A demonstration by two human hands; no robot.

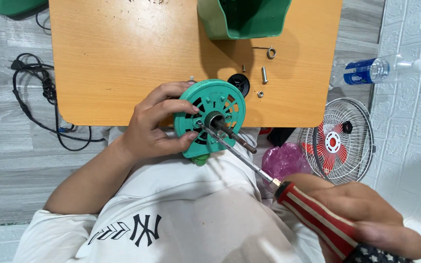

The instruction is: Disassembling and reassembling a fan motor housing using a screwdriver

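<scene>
i see my left hand (pixel 149 129) in the middle of the frame, its fingers wrapped around the rim of the green fan motor housing (pixel 210 117), which sits at the near edge of the desk (pixel 113 58). my right hand (pixel 366 219), lower right, has its fingers closed on the red striped handle of a screwdriver (pixel 249 163). its shaft runs diagonally up-left, the tip meeting the housing just beside the motor shaft (pixel 237 136), so the right hand works while the left steadies.
</scene>
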